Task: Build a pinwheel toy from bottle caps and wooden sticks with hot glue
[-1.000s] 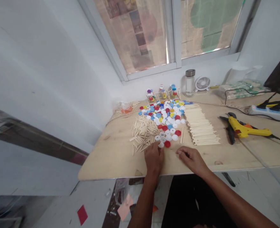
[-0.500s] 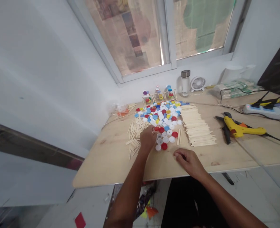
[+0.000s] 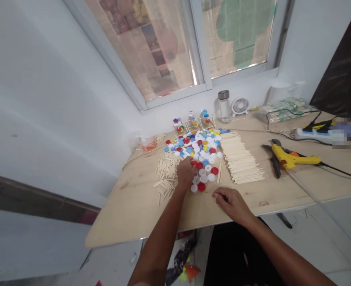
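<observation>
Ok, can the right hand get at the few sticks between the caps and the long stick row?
Probably yes: the right hand is just on the near side of those few sticks, and only bare tabletop shows between them.

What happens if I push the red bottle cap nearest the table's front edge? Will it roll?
The red bottle cap lies flat, so it would probably slide rather than roll. It looks like thin plastic, so it should feel light. Pale caps sit close beside it, so pushing it their way would likely shift them too.
</observation>
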Demonstrator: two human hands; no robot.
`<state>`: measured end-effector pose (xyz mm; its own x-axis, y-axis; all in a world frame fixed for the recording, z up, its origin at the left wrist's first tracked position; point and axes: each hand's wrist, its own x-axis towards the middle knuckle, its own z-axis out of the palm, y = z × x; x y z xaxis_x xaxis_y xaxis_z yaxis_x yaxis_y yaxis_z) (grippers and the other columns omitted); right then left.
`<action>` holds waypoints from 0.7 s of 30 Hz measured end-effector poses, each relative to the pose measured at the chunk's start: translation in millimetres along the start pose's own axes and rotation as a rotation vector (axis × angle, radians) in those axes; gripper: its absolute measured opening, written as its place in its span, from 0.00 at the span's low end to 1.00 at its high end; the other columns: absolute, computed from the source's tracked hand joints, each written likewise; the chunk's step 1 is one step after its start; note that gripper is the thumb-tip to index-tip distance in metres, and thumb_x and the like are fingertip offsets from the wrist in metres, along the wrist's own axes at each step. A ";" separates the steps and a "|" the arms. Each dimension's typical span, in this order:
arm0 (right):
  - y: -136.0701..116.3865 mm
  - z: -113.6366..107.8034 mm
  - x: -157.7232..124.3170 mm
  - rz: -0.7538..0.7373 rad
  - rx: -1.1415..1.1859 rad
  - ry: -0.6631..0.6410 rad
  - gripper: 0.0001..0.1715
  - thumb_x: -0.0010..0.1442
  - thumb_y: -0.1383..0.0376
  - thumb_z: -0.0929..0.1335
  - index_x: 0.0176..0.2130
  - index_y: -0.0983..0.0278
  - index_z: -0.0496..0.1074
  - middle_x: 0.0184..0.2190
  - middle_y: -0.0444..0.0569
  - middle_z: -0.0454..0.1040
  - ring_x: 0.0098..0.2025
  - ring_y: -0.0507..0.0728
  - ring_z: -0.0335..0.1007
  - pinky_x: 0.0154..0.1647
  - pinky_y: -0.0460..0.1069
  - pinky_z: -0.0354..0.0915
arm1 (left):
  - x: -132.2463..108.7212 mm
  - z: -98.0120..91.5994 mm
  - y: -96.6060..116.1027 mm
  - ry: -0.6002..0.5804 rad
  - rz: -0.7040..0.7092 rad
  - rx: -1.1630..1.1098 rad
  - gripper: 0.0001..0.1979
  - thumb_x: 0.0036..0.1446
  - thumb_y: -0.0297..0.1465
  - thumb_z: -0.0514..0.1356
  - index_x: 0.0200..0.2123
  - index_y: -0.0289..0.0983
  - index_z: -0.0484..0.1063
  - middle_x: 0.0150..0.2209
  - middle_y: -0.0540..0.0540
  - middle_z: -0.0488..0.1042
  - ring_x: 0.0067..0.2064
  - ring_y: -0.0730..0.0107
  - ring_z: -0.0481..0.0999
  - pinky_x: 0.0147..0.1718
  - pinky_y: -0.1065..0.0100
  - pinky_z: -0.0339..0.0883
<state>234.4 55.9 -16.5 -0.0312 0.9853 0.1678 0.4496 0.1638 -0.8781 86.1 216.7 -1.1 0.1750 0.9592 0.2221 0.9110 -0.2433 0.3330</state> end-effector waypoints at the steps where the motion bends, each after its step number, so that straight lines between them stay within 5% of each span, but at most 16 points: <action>1: 0.1 0.3 -0.1 0.001 0.000 0.002 0.16 0.62 0.61 0.60 0.29 0.65 0.70 0.20 0.42 0.64 0.23 0.50 0.58 0.25 0.45 0.51 | 0.5 1.8 0.9 0.006 0.011 -0.015 0.17 0.53 0.26 0.59 0.47 0.39 0.69 0.44 0.44 0.76 0.48 0.62 0.73 0.45 0.64 0.63; 9: 0.5 1.1 0.3 0.004 -0.008 0.014 0.15 0.62 0.61 0.60 0.28 0.64 0.70 0.20 0.41 0.64 0.24 0.51 0.58 0.25 0.45 0.50 | 1.0 11.5 -0.1 0.048 0.095 -0.127 0.16 0.55 0.26 0.56 0.48 0.41 0.69 0.41 0.49 0.78 0.43 0.69 0.76 0.43 0.69 0.67; 14: 1.4 1.8 0.7 0.006 0.001 0.018 0.15 0.61 0.61 0.61 0.26 0.64 0.68 0.19 0.41 0.62 0.23 0.50 0.58 0.25 0.45 0.50 | 4.0 2.9 -13.9 0.137 0.038 -0.073 0.16 0.56 0.26 0.54 0.48 0.37 0.69 0.47 0.41 0.74 0.50 0.60 0.72 0.49 0.61 0.65; 21: 2.1 2.4 0.6 0.007 0.004 0.015 0.14 0.61 0.62 0.61 0.27 0.64 0.69 0.19 0.41 0.63 0.23 0.50 0.58 0.25 0.45 0.50 | 10.8 3.8 -15.2 0.067 0.031 0.019 0.17 0.51 0.30 0.59 0.46 0.39 0.71 0.45 0.41 0.75 0.49 0.54 0.72 0.47 0.58 0.64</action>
<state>233.1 56.9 -19.4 -0.0149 0.9856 0.1683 0.4461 0.1571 -0.8811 75.6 231.3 -7.2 0.1784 0.9392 0.2933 0.9124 -0.2695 0.3080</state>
